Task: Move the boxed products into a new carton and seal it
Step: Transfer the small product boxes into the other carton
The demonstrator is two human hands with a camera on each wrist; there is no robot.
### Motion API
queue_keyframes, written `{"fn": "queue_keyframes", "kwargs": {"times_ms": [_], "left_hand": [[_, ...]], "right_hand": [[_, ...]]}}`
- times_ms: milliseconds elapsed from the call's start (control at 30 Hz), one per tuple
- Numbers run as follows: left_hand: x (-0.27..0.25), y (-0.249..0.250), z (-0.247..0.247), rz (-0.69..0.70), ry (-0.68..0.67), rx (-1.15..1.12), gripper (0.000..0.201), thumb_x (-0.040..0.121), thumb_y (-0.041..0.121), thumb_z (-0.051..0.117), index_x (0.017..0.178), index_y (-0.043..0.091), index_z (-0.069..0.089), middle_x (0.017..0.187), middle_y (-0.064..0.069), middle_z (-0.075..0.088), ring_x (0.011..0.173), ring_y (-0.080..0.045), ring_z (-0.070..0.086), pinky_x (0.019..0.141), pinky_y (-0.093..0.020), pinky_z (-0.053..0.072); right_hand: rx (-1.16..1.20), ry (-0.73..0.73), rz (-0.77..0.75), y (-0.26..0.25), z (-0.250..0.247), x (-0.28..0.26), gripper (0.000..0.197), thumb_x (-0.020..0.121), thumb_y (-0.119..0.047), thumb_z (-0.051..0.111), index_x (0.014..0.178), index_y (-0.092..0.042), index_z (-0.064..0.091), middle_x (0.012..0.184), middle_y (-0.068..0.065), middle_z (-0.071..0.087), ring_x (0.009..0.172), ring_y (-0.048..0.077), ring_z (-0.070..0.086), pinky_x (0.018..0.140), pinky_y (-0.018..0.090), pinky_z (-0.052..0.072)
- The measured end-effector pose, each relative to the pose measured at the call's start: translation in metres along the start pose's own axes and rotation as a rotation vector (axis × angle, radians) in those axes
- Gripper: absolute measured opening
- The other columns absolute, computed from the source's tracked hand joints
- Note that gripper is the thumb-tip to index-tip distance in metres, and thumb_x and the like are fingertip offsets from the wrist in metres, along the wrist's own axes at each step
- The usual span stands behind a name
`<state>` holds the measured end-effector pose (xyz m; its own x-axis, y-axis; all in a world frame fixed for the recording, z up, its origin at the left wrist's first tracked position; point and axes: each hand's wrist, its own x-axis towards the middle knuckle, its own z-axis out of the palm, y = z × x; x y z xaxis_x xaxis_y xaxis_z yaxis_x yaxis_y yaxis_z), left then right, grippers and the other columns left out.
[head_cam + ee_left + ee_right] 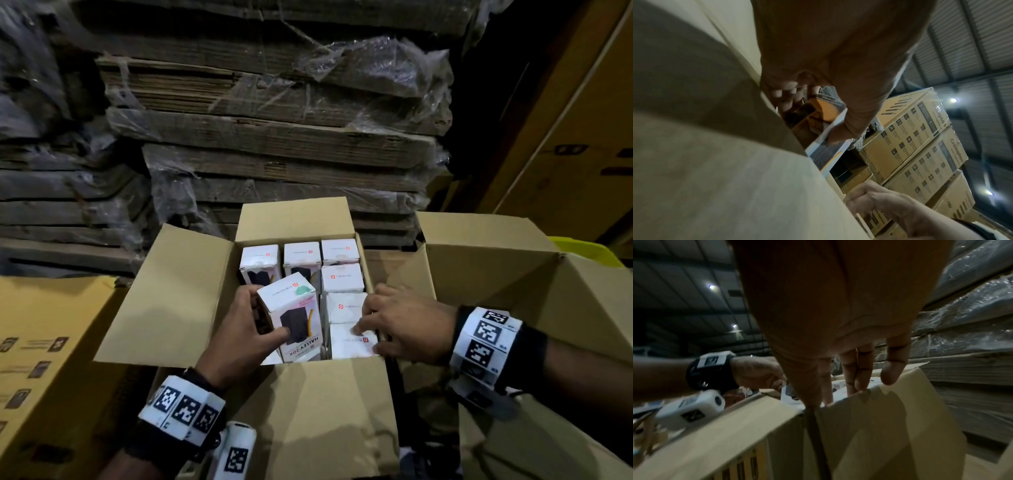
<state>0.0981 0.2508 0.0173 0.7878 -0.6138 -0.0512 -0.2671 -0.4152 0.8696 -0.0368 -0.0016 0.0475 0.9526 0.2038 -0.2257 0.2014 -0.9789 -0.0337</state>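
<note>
nearest my head camera is the left wrist band (181, 407) with its black-and-white markers, at about 7 o'clock in the picture. just past it my left hand (239, 337) grasps a white product box (291, 318), thumb across its printed front and fingers curled round the far side; the box is tilted and partly raised out of the open carton (329, 404), at the carton's near-left. the carton sits at the centre with all four flaps spread. inside it, more white boxed products (342, 277) stand upright with their tops showing: three across the far row at 12 o'clock and a column down the right side. my right hand (407, 325) lies at 3 o'clock of the held box, fingers fairly straight and released, their tips resting on the top of the nearest right-hand box (352, 342).

the left wrist view alone shows tall stacked printed cartons (916, 141) and ceiling lights behind, plus the held box's orange-and-dark side panel. the right wrist view shows straight fingers (859, 369) reaching over the carton's rim and the other wrist's white camera (692, 410).

beyond the carton, at 12 o'clock, flattened cardboard bundles (274, 137) in plastic wrap are stacked high. another open carton (486, 260) stands just to the right, at 3 o'clock.
</note>
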Motion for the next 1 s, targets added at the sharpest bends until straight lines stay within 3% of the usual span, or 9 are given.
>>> {"fn": "queue_keyframes", "kwargs": {"times_ms": [133,233,333,467,567,633,767,900,1000], "left_hand": [[0.002,-0.004,0.002,-0.027,-0.01,0.027,0.071,0.056,0.046,0.069,0.118,0.027,0.04,0.112,0.004,0.065,0.1,-0.011,0.067,0.086,-0.042,0.057],[0.004,-0.006,0.001,-0.038,0.0,0.033,0.072,0.057,0.044,0.072,0.119,0.026,0.04,0.112,0.003,0.065,0.101,-0.012,0.066,0.086,-0.04,0.057],[0.005,-0.006,0.0,-0.048,0.007,0.035,0.067,0.066,0.026,0.08,0.119,0.021,0.04,0.112,0.0,0.065,0.099,-0.011,0.066,0.084,-0.037,0.057],[0.011,-0.002,-0.005,-0.052,0.005,-0.027,0.069,0.056,0.046,0.076,0.114,0.029,0.041,0.112,0.0,0.066,0.101,-0.014,0.067,0.082,-0.044,0.059],[0.019,0.001,-0.009,-0.041,0.005,-0.098,0.073,0.056,0.045,0.079,0.117,0.032,0.042,0.119,0.001,0.066,0.11,-0.016,0.066,0.085,-0.045,0.059],[0.024,0.005,-0.01,-0.014,0.003,-0.09,0.076,0.056,0.044,0.081,0.121,0.031,0.043,0.119,0.003,0.067,0.11,-0.014,0.066,0.089,-0.045,0.057],[0.031,0.014,-0.011,0.03,-0.025,-0.091,0.07,0.063,0.028,0.085,0.122,0.022,0.047,0.114,0.002,0.069,0.105,-0.012,0.068,0.092,-0.045,0.056],[0.037,0.018,-0.014,0.087,-0.01,-0.075,0.071,0.06,0.036,0.08,0.122,0.022,0.048,0.113,0.001,0.068,0.106,-0.015,0.067,0.09,-0.045,0.057],[0.041,0.013,-0.014,0.079,0.011,-0.053,0.071,0.061,0.039,0.082,0.122,0.021,0.05,0.116,0.001,0.066,0.107,-0.012,0.065,0.091,-0.041,0.057]], "right_hand": [[-0.009,0.0,-0.003,-0.001,0.002,-0.003,0.042,0.09,-0.045,0.05,0.131,-0.037,0.052,0.115,-0.003,0.051,0.109,0.02,0.043,0.087,0.042,0.044],[0.033,0.017,0.007,-0.002,0.002,-0.002,0.042,0.09,-0.05,0.048,0.129,-0.036,0.055,0.115,-0.003,0.052,0.108,0.019,0.044,0.089,0.041,0.044],[0.108,0.076,0.053,-0.003,0.001,0.003,0.043,0.089,-0.051,0.048,0.128,-0.035,0.055,0.116,-0.004,0.052,0.109,0.016,0.045,0.09,0.04,0.045],[0.196,0.203,0.087,-0.005,-0.014,0.015,0.039,0.09,-0.049,0.055,0.125,-0.032,0.058,0.116,-0.005,0.054,0.113,0.013,0.044,0.094,0.034,0.042],[0.262,0.299,0.108,-0.005,-0.028,0.031,0.042,0.088,-0.043,0.061,0.127,-0.028,0.057,0.118,-0.003,0.054,0.115,0.015,0.045,0.095,0.03,0.04],[0.352,0.351,0.132,-0.006,-0.034,0.043,0.054,0.084,-0.039,0.067,0.133,-0.023,0.052,0.123,0.0,0.053,0.117,0.016,0.046,0.096,0.029,0.041],[0.476,0.343,0.145,-0.011,-0.04,0.067,0.078,0.076,-0.034,0.077,0.142,-0.019,0.038,0.136,0.0,0.05,0.122,0.015,0.047,0.097,0.029,0.044],[0.517,0.344,0.127,-0.015,-0.039,0.087,0.076,0.071,-0.028,0.078,0.138,-0.022,0.042,0.129,0.0,0.056,0.114,0.016,0.053,0.092,0.036,0.049],[0.496,0.313,0.176,-0.014,-0.04,0.097,0.067,0.069,-0.025,0.079,0.127,-0.023,0.045,0.121,0.0,0.054,0.106,0.017,0.055,0.087,0.035,0.049]]}}
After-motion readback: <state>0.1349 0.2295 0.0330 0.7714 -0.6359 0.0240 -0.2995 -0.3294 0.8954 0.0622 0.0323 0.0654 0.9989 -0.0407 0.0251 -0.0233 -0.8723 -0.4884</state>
